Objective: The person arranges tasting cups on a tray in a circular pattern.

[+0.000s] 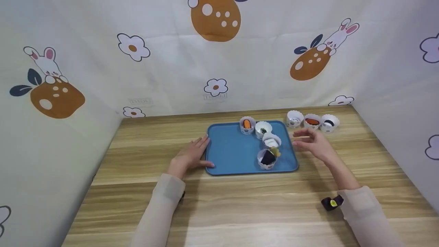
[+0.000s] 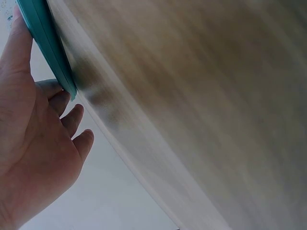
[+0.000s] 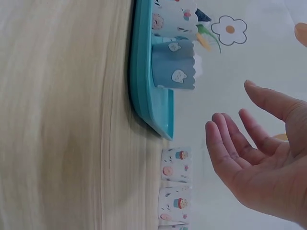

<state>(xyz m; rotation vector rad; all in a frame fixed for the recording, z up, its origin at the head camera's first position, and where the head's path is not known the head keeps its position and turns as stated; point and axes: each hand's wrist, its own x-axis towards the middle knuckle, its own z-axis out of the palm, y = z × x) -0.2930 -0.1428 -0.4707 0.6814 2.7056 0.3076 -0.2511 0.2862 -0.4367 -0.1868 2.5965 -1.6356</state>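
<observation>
Pale fabric of the left sleeve and the right sleeve comes in from the bottom edge, with a small dark object showing a yellow-green spot beside the right cuff. Past the cuffs, the left hand touches the left side of a blue tray; its thumb lies over the near-left corner and its fingers lie along the rim, resting against it rather than clenched round it. The tray sits on a wood-grain table, nearer its far edge.

The right hand is free of any load, its fingers loosely bent, just beside the tray's right rim; the right wrist view shows the palm bare.

Four paper cups stand on the right half of the tray: a far cup with an orange piece, a green-flecked cup, a cup with something white, and a near cup holding a dark wedge. By that wedge is a yellowish piece; which cup it belongs to I cannot tell.

Off the tray, beyond the right hand, three more cups form a row: a whitish-filled cup, a red-filled cup and a cup with a dark strip. Behind hangs a rabbit-and-flower cloth
</observation>
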